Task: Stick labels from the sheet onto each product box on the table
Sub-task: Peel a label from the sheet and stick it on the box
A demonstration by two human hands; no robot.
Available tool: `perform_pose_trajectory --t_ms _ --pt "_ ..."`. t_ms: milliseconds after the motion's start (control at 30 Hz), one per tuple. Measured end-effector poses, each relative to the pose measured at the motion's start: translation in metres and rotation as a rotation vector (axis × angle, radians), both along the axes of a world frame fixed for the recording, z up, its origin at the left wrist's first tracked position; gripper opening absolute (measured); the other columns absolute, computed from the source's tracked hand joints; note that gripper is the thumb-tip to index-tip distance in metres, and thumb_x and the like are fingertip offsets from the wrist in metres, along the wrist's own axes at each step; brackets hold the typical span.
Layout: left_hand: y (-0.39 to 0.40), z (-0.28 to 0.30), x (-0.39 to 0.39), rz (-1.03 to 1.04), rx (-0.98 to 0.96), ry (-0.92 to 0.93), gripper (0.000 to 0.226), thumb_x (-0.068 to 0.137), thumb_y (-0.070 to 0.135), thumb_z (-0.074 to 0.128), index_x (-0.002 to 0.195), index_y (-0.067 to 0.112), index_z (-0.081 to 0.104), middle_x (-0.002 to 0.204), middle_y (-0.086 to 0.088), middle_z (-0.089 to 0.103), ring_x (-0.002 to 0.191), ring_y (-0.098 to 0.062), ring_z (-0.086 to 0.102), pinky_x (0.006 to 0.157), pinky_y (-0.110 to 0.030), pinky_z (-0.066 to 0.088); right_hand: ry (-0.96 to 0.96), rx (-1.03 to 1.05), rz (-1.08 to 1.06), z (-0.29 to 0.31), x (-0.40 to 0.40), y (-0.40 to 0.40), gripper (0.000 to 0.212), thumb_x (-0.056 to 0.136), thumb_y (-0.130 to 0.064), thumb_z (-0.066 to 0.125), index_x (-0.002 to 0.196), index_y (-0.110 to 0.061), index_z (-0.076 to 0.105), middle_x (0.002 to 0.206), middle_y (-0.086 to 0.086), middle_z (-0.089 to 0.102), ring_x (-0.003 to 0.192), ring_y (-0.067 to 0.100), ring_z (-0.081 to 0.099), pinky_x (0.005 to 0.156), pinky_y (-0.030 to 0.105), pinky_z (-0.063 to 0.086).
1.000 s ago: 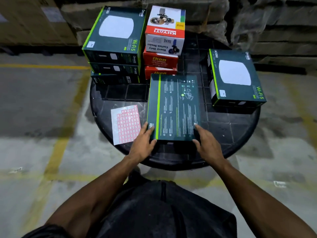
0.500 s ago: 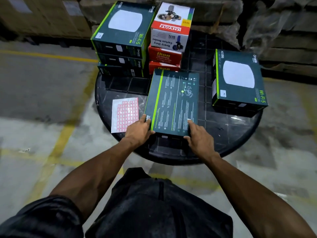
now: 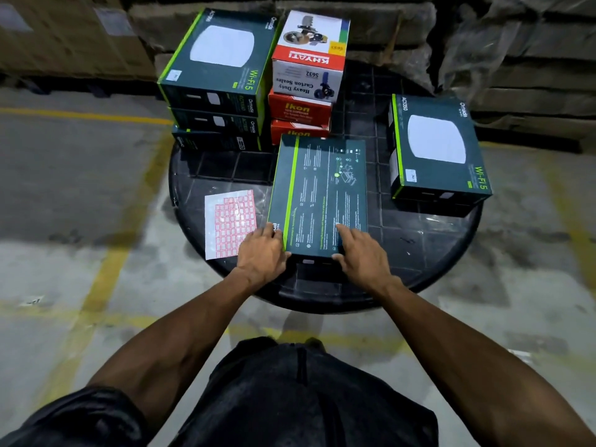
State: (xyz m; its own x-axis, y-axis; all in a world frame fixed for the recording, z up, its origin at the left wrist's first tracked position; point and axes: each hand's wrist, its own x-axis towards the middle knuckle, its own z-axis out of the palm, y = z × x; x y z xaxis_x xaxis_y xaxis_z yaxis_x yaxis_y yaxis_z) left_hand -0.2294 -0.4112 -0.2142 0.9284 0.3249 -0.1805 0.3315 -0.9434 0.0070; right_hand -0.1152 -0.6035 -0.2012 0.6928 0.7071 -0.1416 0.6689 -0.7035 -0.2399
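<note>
A: What is being held by the left hand (image 3: pixel 263 253)?

B: The near left corner of the flat dark-green cardboard box with the lime stripe (image 3: pixel 319 198) is being gripped, with the fingers curled round its edge. The near right part is being gripped by the right hand (image 3: pixel 362 253): fingers are being laid on the printed top, and the thumb is being kept against the near side.

A: Where is that box being kept?

B: It is lying printed back upward at the near middle of the round black plastic table (image 3: pixel 419 253).

A: And the labels?

B: One white sheet of red-bordered labels (image 3: pixel 229 222) is lying flat just beside the left hand, its near corner partly being covered by that hand.

A: How many other boxes are being counted?

B: Seven. Three dark-green Wi-Fi boxes are being stacked at the far left (image 3: pixel 219 88). Beside them, one white-and-red carton-sealer box (image 3: pixel 308 59) is resting on two red cardboard boxes (image 3: pixel 300 119). One more dark-green Wi-Fi box (image 3: pixel 438 150) is lying at the right, a small white sticker being shown on its top.
</note>
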Motion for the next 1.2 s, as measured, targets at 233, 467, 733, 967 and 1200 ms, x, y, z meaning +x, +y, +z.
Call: perform_pose_trajectory --t_ms 233,467,733,967,1200 --pt "-0.011 -0.009 0.001 -0.027 -0.097 -0.034 0.065 0.096 0.057 0.039 0.147 0.016 0.034 0.156 -0.008 0.029 0.144 -0.027 0.023 0.115 -0.040 0.028 0.025 0.010 0.006 -0.001 -0.003 0.011 0.069 0.093 -0.035 0.062 0.150 -0.018 0.026 0.136 0.004 0.051 0.120 0.023 0.049 0.094 0.037 0.047" --pt "-0.016 -0.011 0.006 0.024 -0.092 -0.070 0.054 0.097 0.050 0.043 0.137 0.013 0.047 0.147 -0.009 0.041 0.136 -0.026 0.033 0.108 -0.039 0.037 -0.013 -0.023 0.007 -0.005 -0.006 0.015 0.068 0.093 -0.033 0.063 0.148 -0.019 0.025 0.126 0.005 0.054 0.106 0.023 0.052 0.084 0.037 0.049" --pt "-0.021 -0.008 0.006 0.011 -0.138 -0.156 0.043 0.095 0.039 0.053 0.127 0.010 0.056 0.135 -0.007 0.050 0.125 -0.026 0.044 0.101 -0.036 0.041 -0.051 -0.032 -0.001 -0.008 -0.007 0.017 0.070 0.092 -0.030 0.063 0.149 -0.023 0.023 0.122 0.004 0.053 0.104 0.025 0.051 0.083 0.035 0.043" --pt "-0.030 -0.025 -0.020 -0.137 -0.154 -0.232 0.042 0.081 0.010 0.068 0.123 0.007 0.063 0.124 -0.011 0.062 0.115 -0.031 0.055 0.091 -0.041 0.053 -0.031 -0.011 -0.010 -0.007 -0.008 0.017 0.066 0.092 -0.030 0.063 0.147 -0.023 0.027 0.122 0.003 0.053 0.105 0.023 0.050 0.086 0.034 0.042" --pt "-0.033 -0.020 -0.020 -0.199 -0.060 -0.084 0.056 0.086 0.015 0.062 0.140 0.005 0.049 0.142 -0.013 0.050 0.133 -0.031 0.042 0.111 -0.036 0.035 0.185 0.236 -0.039 -0.008 -0.003 0.007 0.023 0.091 -0.022 0.067 0.109 -0.020 0.054 0.111 -0.001 0.052 0.101 0.019 0.050 0.081 0.033 0.045"
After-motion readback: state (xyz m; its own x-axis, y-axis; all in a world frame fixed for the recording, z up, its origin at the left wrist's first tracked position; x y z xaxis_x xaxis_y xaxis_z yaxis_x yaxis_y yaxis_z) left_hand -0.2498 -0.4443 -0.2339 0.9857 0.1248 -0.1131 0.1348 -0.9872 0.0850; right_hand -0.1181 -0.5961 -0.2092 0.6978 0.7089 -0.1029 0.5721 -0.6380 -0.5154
